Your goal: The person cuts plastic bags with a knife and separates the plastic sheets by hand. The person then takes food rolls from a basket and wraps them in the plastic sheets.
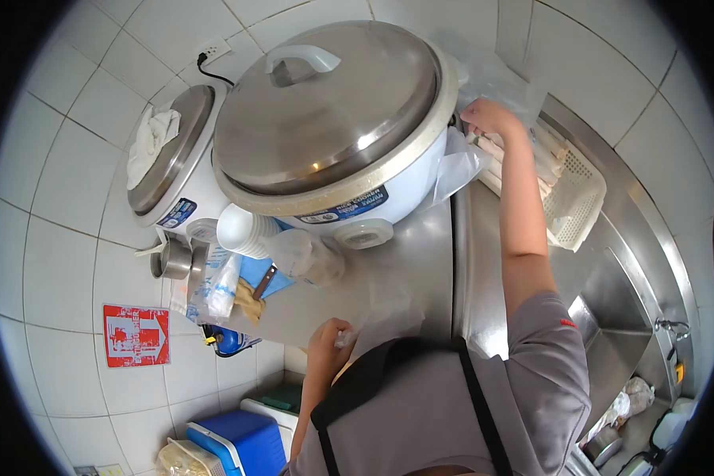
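Note:
My left hand point(328, 343) is closed around a crumpled piece of clear plastic bag point(389, 309), low over the steel counter's front edge. Stretched far forward, my right hand point(490, 119) has its fingers curled together beside the large rice cooker point(333, 119); what they grip, if anything, is hidden. Clear plastic sheeting point(492, 75) lies just behind that hand, and more translucent plastic point(458, 166) hangs by the cooker's side. Below my right hand, a cream perforated basket point(583, 198) holds several long pale sticks.
A smaller rice cooker point(174, 151) with a white cloth point(152, 143) on its lid stands left. Stacked white cups point(242, 230), a filled plastic bag point(308, 255), a brown-handled utensil point(265, 282) and a metal pot point(171, 259) sit in front. A steel sink point(619, 341) lies right.

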`<state>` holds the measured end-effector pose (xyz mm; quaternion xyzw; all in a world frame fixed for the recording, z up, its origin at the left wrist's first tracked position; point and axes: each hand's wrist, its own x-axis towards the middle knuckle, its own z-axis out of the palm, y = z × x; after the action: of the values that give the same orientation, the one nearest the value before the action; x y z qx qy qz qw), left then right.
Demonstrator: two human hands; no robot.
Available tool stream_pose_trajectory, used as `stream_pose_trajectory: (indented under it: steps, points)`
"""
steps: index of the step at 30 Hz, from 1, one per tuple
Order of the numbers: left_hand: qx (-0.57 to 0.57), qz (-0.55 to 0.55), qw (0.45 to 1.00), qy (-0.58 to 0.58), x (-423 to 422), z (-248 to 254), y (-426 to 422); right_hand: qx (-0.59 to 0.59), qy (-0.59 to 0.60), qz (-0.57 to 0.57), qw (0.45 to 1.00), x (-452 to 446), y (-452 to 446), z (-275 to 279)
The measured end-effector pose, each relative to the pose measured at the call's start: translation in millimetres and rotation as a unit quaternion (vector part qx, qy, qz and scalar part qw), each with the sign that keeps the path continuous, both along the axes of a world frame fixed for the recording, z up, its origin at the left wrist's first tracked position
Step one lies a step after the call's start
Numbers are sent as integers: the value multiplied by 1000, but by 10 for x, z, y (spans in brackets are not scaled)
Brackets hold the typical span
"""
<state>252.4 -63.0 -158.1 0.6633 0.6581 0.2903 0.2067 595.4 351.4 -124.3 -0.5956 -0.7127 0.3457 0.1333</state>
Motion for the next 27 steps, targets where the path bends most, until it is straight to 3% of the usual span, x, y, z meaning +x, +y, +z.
stream_pose_trajectory:
  steps: [3,5,7,9,11,13,16,19,21,23,25,27]
  points:
    - [13,-37,999,-8,49,32,72,220,189,7,957,17,-840,261]
    - [19,-56,998,-17,53,62,89,235,119,90,961,-84,-1006,-117]
    - [25,-59,998,-10,30,49,59,150,28,187,970,-137,-933,-336]
    - [26,-50,998,-12,21,47,9,-38,-87,285,954,-1,-638,-331]
    - [25,-25,999,-19,0,53,-49,28,-104,132,985,257,-533,-10]
    - [41,-5,999,-24,-23,50,-104,58,33,-34,997,566,-388,433]
    - [62,24,998,-19,-19,36,-225,103,-18,-79,991,236,-798,691]
    - [68,55,996,-17,-69,55,-300,175,-219,36,959,-149,-748,-512]
    - [62,90,993,-32,-65,66,-329,191,-245,68,948,-204,-671,-743]
    - [40,124,990,-51,-65,102,-401,107,-233,69,964,-70,-578,-657]
    - [35,133,990,-21,-104,61,-430,289,-117,-94,946,319,-595,-150]
    - [27,129,991,-14,-79,117,-435,403,17,-331,853,573,-908,429]
